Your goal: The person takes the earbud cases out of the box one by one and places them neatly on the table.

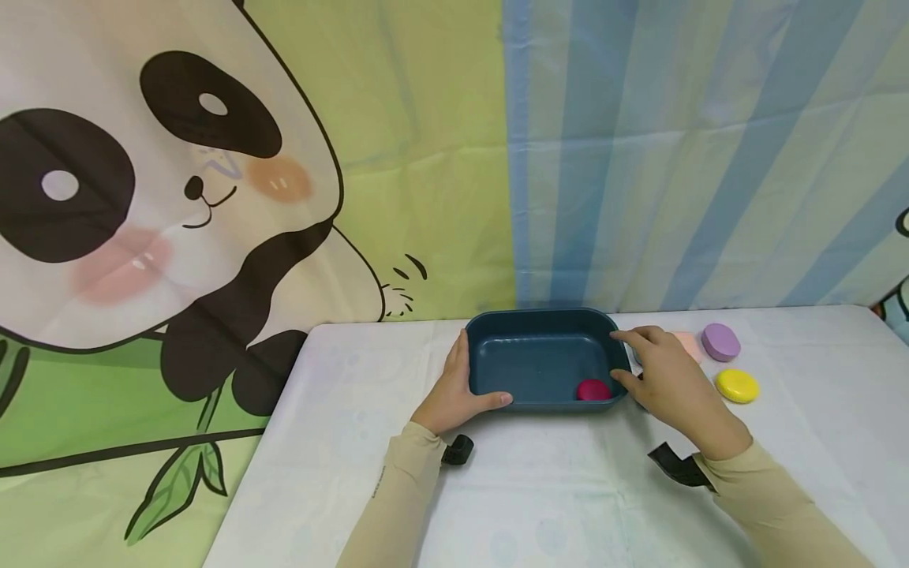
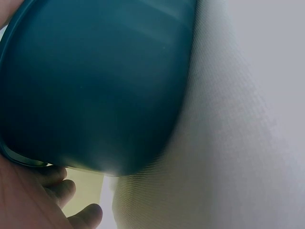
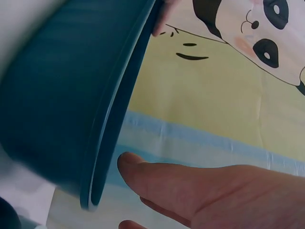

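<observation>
A dark blue rectangular tub (image 1: 536, 355) with rounded corners stands on the white table, and a red disc (image 1: 593, 390) lies inside at its near right. My left hand (image 1: 454, 394) holds the tub's near left corner, thumb over the front rim and fingers along the left side. In the left wrist view the tub's outer wall (image 2: 95, 86) fills much of the picture. At the right rim is my right hand (image 1: 667, 379), thumb and forefinger spread apart with nothing seen between them. Its thumb (image 3: 162, 181) shows close to the rim in the right wrist view; contact is unclear.
Right of the tub lie a purple disc (image 1: 720, 341), a yellow disc (image 1: 738, 386) and a pale pink piece (image 1: 688, 345) partly behind my right hand. Black straps (image 1: 678, 465) hang at both wrists. A panda-print and striped curtain (image 1: 440, 158) stands behind the table.
</observation>
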Motion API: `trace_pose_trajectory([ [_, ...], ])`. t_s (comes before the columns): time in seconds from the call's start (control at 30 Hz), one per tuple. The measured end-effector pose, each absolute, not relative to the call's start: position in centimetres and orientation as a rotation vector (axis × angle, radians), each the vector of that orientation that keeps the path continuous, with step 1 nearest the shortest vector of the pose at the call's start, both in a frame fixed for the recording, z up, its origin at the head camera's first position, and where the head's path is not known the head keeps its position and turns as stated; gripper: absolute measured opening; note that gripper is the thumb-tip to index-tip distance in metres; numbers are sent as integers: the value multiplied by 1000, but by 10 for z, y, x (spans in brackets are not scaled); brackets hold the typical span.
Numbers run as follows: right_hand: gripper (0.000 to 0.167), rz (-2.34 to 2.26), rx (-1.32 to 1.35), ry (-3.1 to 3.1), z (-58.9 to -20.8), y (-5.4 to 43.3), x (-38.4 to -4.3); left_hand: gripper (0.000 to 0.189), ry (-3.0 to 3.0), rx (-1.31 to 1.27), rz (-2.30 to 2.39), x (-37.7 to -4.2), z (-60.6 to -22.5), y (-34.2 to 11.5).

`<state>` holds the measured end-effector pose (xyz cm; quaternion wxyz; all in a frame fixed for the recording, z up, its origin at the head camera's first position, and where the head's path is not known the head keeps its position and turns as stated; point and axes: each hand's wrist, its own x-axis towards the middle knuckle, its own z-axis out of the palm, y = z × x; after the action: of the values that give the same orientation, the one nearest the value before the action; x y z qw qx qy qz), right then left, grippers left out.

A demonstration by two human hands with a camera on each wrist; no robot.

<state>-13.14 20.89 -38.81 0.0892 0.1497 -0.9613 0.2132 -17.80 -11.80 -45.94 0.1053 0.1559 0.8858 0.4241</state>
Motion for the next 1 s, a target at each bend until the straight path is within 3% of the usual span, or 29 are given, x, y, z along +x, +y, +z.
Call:
trace_pose_trajectory([
  [0.47,55,600,503,-3003,-389,186,-143,133,2595,477,1286,-178,-456,-118],
  [1.0,49,497,826,-3225,-388,170,-168,133,2608,476,1275,-178,-457,-118],
])
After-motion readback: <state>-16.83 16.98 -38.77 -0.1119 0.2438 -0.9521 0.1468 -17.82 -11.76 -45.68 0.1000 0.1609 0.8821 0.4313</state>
